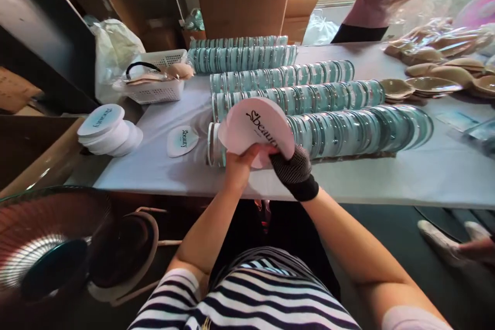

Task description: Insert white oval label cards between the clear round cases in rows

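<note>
Between both hands I hold a stack of white oval cards [253,122] printed with black "beauty" lettering. My left hand [240,165], bare, grips the lower left edge with the thumb on top. My right hand [296,167], in a dark dotted glove, grips the lower right edge. Just behind the cards lies the nearest row of clear round plastic pieces [348,131], standing on edge and packed together. A single printed card [183,141] lies flat to the left. Farther left sits a pile of the same cards [110,134]. How many cards I hold cannot be made out.
More rows of clear pieces [301,97] lie behind on the white-covered table [436,175]. A white basket [162,92] stands back left, beige bagged pieces [433,85] at right. Cardboard boxes [243,7] are behind. A fan [50,247] stands lower left. Another person [371,5] is at back right.
</note>
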Demonstrator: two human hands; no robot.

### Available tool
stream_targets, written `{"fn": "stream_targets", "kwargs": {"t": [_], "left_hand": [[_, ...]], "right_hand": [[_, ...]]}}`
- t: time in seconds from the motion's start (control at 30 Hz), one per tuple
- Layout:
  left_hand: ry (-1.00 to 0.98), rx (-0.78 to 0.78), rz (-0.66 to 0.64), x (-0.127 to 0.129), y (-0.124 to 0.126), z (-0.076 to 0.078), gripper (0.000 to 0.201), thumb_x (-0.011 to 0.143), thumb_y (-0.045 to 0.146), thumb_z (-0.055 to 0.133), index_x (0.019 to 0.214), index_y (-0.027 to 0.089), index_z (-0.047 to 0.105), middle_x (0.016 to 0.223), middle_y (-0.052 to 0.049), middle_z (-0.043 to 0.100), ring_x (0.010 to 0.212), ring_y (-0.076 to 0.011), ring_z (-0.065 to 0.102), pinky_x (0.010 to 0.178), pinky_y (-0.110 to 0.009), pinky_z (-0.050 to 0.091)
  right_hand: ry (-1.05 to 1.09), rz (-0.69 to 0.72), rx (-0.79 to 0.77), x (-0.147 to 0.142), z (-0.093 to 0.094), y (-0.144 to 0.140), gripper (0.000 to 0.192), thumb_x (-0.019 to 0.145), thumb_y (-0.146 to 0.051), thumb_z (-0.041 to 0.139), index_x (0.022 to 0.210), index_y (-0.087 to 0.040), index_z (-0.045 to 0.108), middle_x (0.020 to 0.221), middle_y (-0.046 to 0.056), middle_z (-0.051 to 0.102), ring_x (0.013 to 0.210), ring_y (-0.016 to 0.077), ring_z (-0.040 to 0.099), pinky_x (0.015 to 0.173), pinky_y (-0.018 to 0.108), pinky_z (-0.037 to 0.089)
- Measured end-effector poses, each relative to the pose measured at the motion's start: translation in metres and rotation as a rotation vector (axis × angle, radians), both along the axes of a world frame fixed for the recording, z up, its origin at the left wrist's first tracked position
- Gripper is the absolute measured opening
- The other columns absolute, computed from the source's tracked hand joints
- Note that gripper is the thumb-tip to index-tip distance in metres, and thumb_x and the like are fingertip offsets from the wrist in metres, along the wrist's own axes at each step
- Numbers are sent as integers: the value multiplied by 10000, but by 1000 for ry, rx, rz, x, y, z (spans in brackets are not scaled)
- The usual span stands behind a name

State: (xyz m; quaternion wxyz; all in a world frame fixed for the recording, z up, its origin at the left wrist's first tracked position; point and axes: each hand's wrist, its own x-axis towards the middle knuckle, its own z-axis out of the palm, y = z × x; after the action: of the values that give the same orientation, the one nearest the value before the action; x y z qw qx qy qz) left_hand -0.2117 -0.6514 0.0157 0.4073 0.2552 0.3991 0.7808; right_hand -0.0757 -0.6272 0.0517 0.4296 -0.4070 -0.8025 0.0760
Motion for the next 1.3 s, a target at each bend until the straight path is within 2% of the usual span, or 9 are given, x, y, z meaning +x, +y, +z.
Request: {"fn": "stream_targets", "kwargs": {"t": [0.13, 0.2, 0.33, 0.5, 0.67, 0.87, 1.1, 1.2, 1.3], "left_hand": [[-81, 72, -54, -2, 20, 22, 513, 549, 324, 921, 1013, 215, 730, 996, -55, 761, 1130, -259, 668, 1010, -385, 535], [-189, 125, -66, -5, 40, 40, 532, 588, 272, 898, 1083, 238, 708, 1085, -47, 750, 1192, -260, 636, 1024, -399, 525], [-373, 135, -151, 0, 85, 66, 496, 711, 140, 778, 1181, 245, 662, 1227, -45, 707, 1264, -241, 590, 1041, -407, 511], [-500, 18, -192, 14, 115, 58, 392, 774, 88, 702, 1145, 206, 662, 1283, -67, 679, 1264, -225, 592, 1044, -404, 512], [-493, 50, -221, 10, 114, 43, 405, 752, 105, 734, 1138, 212, 669, 1263, -63, 691, 1227, -221, 619, 1040, -403, 516], [-450, 33, -201, 16, 106, 47, 415, 731, 110, 762, 1126, 217, 691, 1240, -54, 704, 1246, -222, 607, 1080, -397, 481], [-443, 49, -206, 16, 104, 44, 447, 749, 122, 758, 1176, 223, 677, 1251, -53, 697, 1268, -229, 589, 1093, -409, 468], [-430, 71, -205, 17, 105, 42, 490, 747, 126, 765, 1216, 225, 660, 1264, -59, 690, 1273, -223, 584, 1100, -401, 460], [-419, 78, -196, 18, 104, 42, 507, 733, 144, 789, 1215, 233, 660, 1263, -52, 692, 1282, -219, 578, 1102, -389, 458]], "right_hand": [[176, -565, 10, 49, 21, 8, 472, 869, -448, 490, 1154, -106, 646, 1082, 207, 691, 1007, 310, 667, 836, 431, 543], [93, -719, -2, 73, 31, -6, 569, 823, -473, 531, 1233, -84, 600, 1093, 229, 679, 996, 340, 660, 770, 436, 535], [-338, -642, -293, 86, 23, -50, 484, 845, -422, 489, 1219, -139, 607, 753, 122, 682, 620, 260, 620, 512, 302, 394], [-588, -602, -395, 67, 11, -66, 416, 875, -327, 490, 1231, -144, 603, 657, 75, 651, 486, 172, 515, 477, 249, 262], [-624, -577, -356, 74, 24, -50, 467, 875, -355, 455, 1267, -134, 582, 811, 126, 712, 569, 211, 589, 506, 272, 322], [-676, -573, -343, 63, 26, -26, 436, 863, -350, 457, 1234, -163, 590, 786, 116, 714, 580, 225, 613, 479, 271, 303], [-816, -582, -375, 47, 55, -48, 475, 858, -379, 485, 1285, -186, 562, 811, 118, 720, 608, 251, 632, 510, 283, 327], [-764, -542, -399, 39, 42, -38, 437, 871, -339, 462, 1274, -192, 546, 811, 109, 717, 625, 249, 639, 526, 285, 329], [-675, -441, -400, 28, 20, -5, 433, 882, -299, 445, 1285, -159, 518, 897, 128, 723, 719, 253, 662, 564, 291, 348]]}}
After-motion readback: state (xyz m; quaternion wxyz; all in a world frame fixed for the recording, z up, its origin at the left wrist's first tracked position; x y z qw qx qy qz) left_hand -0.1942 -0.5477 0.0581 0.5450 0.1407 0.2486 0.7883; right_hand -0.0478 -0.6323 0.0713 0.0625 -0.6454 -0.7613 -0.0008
